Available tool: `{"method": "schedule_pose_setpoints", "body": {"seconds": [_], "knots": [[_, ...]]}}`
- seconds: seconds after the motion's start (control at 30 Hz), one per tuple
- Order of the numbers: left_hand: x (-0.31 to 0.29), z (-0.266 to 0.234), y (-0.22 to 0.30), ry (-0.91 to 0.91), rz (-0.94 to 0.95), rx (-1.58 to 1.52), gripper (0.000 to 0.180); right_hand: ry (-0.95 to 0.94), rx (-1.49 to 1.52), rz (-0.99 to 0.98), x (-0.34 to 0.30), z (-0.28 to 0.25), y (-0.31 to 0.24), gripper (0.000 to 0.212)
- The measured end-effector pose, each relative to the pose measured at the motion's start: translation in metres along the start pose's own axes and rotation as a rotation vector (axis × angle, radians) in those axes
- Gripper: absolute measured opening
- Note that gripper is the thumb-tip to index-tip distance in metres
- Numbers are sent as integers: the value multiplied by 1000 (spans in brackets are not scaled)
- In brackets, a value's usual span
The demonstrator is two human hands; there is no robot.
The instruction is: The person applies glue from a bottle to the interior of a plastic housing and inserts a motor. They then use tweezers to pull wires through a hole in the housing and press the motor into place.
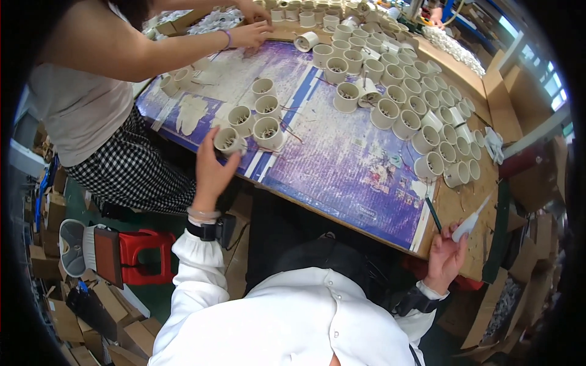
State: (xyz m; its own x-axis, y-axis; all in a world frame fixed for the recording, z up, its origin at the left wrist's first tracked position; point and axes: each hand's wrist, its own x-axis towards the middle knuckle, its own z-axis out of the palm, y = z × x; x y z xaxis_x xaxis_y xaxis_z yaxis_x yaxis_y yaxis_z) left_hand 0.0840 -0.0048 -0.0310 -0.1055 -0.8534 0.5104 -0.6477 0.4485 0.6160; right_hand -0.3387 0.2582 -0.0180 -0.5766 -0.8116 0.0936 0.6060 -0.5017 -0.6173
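My left hand is closed around a small white round cup at the near edge of the table, thumb on one side and fingers on the other. Small metallic-looking bits sit inside that cup. Close beside it stand several more such cups, with thin reddish wires trailing from some. At the table's right end, my right hand grips a white squeeze bottle with a long pointed nozzle, its tip aimed up and to the right. A dark green pen-like stick lies just left of this hand.
Many similar cups crowd the table's far and right side, a few tipped over. A co-worker's arms reach across the far left. The worn purple table cover lies before me. A red stool and cardboard boxes stand on the floor.
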Motion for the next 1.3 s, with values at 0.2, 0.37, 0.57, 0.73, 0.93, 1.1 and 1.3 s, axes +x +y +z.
{"method": "schedule_pose_setpoints", "body": {"seconds": [0.2, 0.37, 0.57, 0.73, 0.93, 1.1, 1.3], "knots": [[34, -6, -34, 107, 9, 78, 63, 307, -826, -235, 21, -34, -28, 28], [52, -21, -4, 79, 170, 54, 60, 241, -1331, -235, 32, -88, -34, 30], [100, -9, 4, -290, 425, 187, 54, 311, -1492, -93, 32, -88, -40, 36], [126, 9, -1, -648, 423, 262, 54, 434, -1473, -339, -4, -69, -43, 42], [138, 28, -21, -557, 513, 302, 51, 497, -1490, -484, -59, 33, -45, 39], [144, 38, -23, -461, 376, 464, 48, 187, -1477, -695, -49, 88, -13, 32], [161, 47, -40, -413, 250, 700, 45, -465, -1440, -544, 5, 193, 44, 31]]}}
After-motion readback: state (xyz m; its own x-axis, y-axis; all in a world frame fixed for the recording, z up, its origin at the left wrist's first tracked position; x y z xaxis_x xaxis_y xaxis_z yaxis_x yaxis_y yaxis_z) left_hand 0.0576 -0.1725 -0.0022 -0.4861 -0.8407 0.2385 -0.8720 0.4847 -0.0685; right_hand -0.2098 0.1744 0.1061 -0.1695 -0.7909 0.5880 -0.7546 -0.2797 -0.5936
